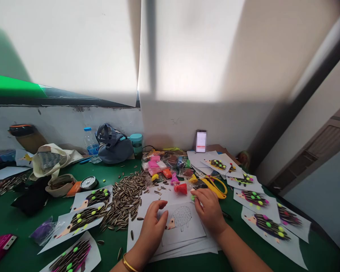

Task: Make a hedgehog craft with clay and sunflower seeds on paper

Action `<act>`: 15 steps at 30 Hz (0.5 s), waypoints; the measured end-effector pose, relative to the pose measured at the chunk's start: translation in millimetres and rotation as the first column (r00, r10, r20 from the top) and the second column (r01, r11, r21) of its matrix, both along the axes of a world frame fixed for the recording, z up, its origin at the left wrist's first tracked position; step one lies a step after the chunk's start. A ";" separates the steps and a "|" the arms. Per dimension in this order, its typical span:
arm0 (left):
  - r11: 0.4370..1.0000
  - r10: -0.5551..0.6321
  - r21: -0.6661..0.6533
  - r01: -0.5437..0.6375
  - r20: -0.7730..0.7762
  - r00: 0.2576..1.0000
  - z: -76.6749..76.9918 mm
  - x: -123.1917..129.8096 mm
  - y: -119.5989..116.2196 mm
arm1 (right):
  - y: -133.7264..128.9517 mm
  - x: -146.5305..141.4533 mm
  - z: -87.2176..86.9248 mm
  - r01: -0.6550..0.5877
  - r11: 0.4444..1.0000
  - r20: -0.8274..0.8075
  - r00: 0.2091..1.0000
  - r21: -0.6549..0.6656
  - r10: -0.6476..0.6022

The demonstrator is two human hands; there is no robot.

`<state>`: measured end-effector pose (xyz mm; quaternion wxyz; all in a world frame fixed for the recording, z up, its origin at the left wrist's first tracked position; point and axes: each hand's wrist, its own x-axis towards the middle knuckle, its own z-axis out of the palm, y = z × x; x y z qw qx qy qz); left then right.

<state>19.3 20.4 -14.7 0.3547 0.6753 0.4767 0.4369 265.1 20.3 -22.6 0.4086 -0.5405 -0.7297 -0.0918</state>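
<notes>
A paper with a printed hedgehog outline (184, 217) lies between my hands, its face covered with peach modelling clay (172, 223). My left hand (153, 226) rests at the drawing's left side, thumb and fingers apart and nothing between them. Above the drawing's right corner, my right hand (209, 209) has thumb and forefinger closing around a small lump of green modelling clay (192, 198), partly hidden by the fingers. Just beyond are a piece of red clay (181, 189) and yellow scissors (215, 187). Sunflower seeds (126, 198) form a heap left of the papers.
Bags of coloured clay (161, 164) lie behind the drawing. Seed-covered hedgehog cards (268, 228) spread on the right, with more hedgehog cards (82, 219) on the left. A phone (201, 141) leans against the wall. A water bottle (91, 145) and cloth bag (113, 145) stand back left.
</notes>
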 end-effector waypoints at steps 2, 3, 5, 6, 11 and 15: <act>1.000 0.005 -0.002 -0.005 0.002 1.000 1.1 -0.3 0.1 | -0.1 0.3 0.1 0.000 1.000 0.002 1.000 -0.005 0.000; 1.000 0.004 -0.005 -0.004 -0.003 1.000 1.7 -0.5 0.0 | -0.1 0.6 0.0 0.000 1.000 0.003 1.000 -0.005 0.000; 1.000 -0.001 -0.012 0.001 -0.013 1.000 3.2 -0.8 -0.4 | 0.2 1.6 -0.7 0.001 1.000 0.004 1.000 0.002 -0.001; 1.000 -0.002 -0.014 0.001 -0.018 1.000 4.1 -1.0 -0.6 | 0.5 2.2 -1.3 0.002 1.000 0.003 1.000 0.007 -0.002; 1.000 0.011 -0.010 -0.012 -0.063 0.998 10.0 -1.6 -2.6 | 2.4 4.4 -4.7 0.004 1.000 -0.007 1.000 0.010 -0.004; 1.000 0.023 -0.007 -0.024 -0.049 0.999 13.6 -2.7 -5.8 | 2.5 4.2 -6.2 0.006 1.000 -0.006 1.000 -0.003 -0.006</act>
